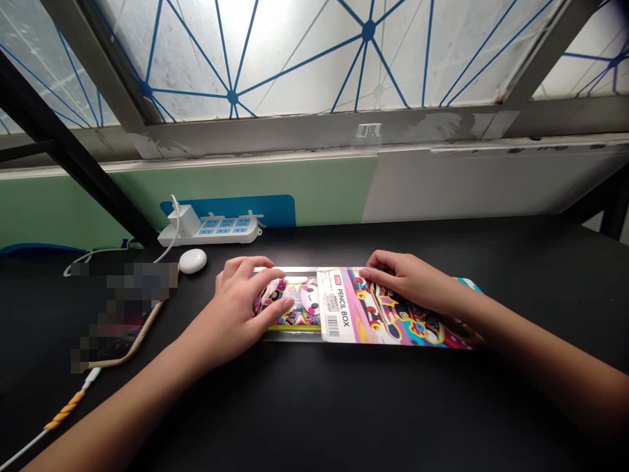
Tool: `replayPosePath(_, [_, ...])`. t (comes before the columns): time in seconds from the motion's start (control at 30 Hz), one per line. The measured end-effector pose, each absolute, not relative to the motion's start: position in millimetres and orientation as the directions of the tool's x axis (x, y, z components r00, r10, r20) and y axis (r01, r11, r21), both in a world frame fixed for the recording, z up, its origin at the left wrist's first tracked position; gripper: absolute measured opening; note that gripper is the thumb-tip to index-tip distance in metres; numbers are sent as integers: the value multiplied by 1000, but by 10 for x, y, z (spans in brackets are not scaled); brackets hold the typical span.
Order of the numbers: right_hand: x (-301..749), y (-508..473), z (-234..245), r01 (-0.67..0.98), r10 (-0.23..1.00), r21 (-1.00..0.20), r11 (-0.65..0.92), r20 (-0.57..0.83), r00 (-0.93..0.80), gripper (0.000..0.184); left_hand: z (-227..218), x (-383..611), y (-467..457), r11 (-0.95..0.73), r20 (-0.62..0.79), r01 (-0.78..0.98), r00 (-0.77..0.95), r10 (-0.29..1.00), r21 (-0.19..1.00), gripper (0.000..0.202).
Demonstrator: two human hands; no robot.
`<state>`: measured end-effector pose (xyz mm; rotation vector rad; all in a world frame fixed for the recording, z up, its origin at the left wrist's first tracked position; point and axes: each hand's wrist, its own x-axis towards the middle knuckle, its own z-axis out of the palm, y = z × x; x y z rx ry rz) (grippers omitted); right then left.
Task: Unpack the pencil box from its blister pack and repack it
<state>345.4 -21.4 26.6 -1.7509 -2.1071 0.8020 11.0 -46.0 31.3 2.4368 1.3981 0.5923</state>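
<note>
A colourful cartoon pencil box with a yellow edge lies on the black table, partly inside clear packaging. Printed card, marked "PENCIL BOX" with a barcode, overlaps its right side and extends further right. My left hand grips the box's left end, thumb on top and fingers over the far side. At the card's far edge, my right hand pinches it with the thumb on top and the fingers curled behind. My right forearm crosses the card's right part and hides some of it.
A white power strip with a plugged-in charger stands by the wall. Nearby lie a white rounded case and a phone, partly blurred, with a cable. A black frame bar slants at left.
</note>
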Motion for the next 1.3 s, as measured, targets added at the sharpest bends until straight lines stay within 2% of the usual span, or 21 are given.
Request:
replayPosePath(0.13, [3403,-245,271,810,956,-573,123,-149,-251,47,414,51,-449,-481,283,600,398,873,639,33])
replayPosePath(0.27, [3540,-194,313,814,946,-567,126,-179,-271,46,410,-112,-301,-451,404,410,200,892,793,33])
replayPosePath(0.33, [3644,-167,352,815,932,-568,113,-224,-286,43,341,-154,-219,-398,383,287,107,917,871,36])
replayPosePath(0.4, [3739,-152,401,809,904,-580,97,-289,-315,42,256,-135,-170,-337,332,132,62,941,932,48])
replayPosePath(0.53, [3824,-151,483,805,865,-589,72,-365,-344,59,148,14,-207,-314,312,1,95,945,949,76])
replayPosePath(0.67, [3801,-160,471,795,888,-601,86,-315,-334,69,153,100,-281,-345,343,-3,116,932,939,85])
replayPosePath(0.8, [3690,-161,407,814,934,-563,141,-198,-298,74,174,83,-286,-333,336,-48,79,938,942,81])
replayPosePath(1.03, [2992,-80,485,877,927,-365,312,-85,-365,72,142,54,-284,-349,350,-30,72,934,937,77])
replayPosePath(1.13, [2541,-41,503,843,874,-286,455,-38,-484,61,141,54,-294,-350,353,-52,77,933,935,75])
replayPosePath(1.3, [1921,-71,481,805,829,-229,547,16,-558,47,146,52,-293,-329,331,-36,55,942,944,71])
